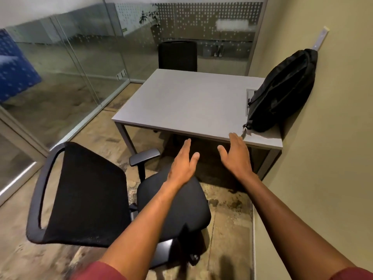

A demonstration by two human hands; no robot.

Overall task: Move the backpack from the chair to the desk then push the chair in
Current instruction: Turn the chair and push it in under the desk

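Note:
The black backpack (282, 91) stands on the right end of the grey desk (181, 102), leaning against the beige wall. The black office chair (113, 197) stands in front of the desk, turned sideways, its mesh back to the left and its bare seat below my arms. My left hand (183, 162) hovers open above the seat's far edge. My right hand (236, 154) is open too, fingers spread, just before the desk's front edge and left of the backpack's dangling strap. Neither hand touches anything.
A second black chair (177, 55) is tucked in at the desk's far side. Glass partitions (80, 63) close the room on the left and at the back. The beige wall (327, 158) runs along the right. A cable hatch (249, 100) sits in the desktop beside the backpack.

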